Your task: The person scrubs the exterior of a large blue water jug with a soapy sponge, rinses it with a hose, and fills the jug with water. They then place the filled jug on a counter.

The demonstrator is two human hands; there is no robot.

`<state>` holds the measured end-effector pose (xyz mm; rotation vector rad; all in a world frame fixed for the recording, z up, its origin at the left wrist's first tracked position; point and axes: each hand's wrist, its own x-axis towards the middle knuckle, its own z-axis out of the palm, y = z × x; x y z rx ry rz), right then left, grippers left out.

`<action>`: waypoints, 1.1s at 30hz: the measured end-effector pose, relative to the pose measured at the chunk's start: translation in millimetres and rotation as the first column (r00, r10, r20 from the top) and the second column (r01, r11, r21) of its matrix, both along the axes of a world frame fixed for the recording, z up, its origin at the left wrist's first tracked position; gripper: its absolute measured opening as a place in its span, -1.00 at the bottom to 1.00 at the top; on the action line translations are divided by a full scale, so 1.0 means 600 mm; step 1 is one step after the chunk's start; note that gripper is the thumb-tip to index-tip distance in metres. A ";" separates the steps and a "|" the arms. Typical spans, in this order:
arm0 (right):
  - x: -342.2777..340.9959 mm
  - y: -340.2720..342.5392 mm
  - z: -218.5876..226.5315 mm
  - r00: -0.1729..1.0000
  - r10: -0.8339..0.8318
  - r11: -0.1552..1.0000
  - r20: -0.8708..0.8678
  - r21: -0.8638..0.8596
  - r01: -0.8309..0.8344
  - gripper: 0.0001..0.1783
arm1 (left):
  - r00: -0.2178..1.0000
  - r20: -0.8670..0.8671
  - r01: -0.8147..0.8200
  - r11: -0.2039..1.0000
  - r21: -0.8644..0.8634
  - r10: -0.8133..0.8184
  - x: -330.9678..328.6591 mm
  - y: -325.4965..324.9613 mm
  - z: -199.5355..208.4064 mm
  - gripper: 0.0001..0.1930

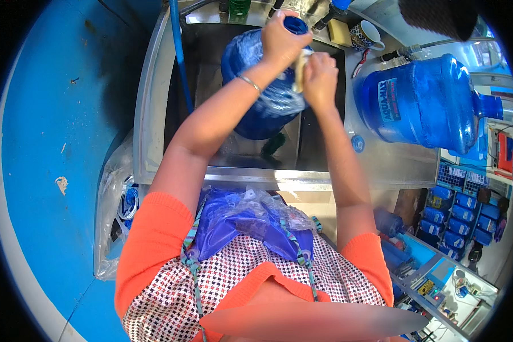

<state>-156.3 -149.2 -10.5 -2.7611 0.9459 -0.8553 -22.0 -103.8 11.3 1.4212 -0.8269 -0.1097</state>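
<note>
A big blue water jug (251,114) stands in the dark basin of a metal sink (154,125), its mouth toward the far side. Wrapped round the jug's neck is my left hand (285,41), with a bracelet at the wrist. My right hand (320,77) is closed on a pale yellowish sponge or cloth (300,71), pressed to the jug's right side near the shoulder. Whitish streaks, perhaps suds or glare, cover part of the jug's wall.
Right of the sink, a second blue jug (422,102) lies on its side on the metal counter, near a small blue cap (357,143). Behind are a yellow sponge (340,33) and a patterned mug (366,35). A blue pipe (181,62) rises at the basin's left.
</note>
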 end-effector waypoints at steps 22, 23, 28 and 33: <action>-0.029 -0.024 -0.019 0.985 0.117 0.907 0.123 0.392 -0.156 -0.65 | 0.616 0.290 0.755 0.654 0.046 -0.732 -0.047 0.106 -0.019 -0.64; -0.027 -0.049 -0.032 0.958 0.235 0.848 0.161 0.448 -0.283 -0.64 | 0.337 0.254 0.932 0.359 0.046 -0.907 -0.071 0.115 -0.020 -0.66; -0.018 -0.098 -0.055 0.810 0.577 0.738 0.101 0.359 -0.571 -0.70 | 0.135 0.235 0.980 0.165 0.114 -0.963 -0.064 0.110 0.002 -0.60; -0.064 0.001 -0.022 0.987 0.117 0.940 0.111 0.310 -0.146 -0.58 | 0.767 -0.273 0.549 0.814 -0.189 -0.580 0.093 0.087 -0.005 -0.53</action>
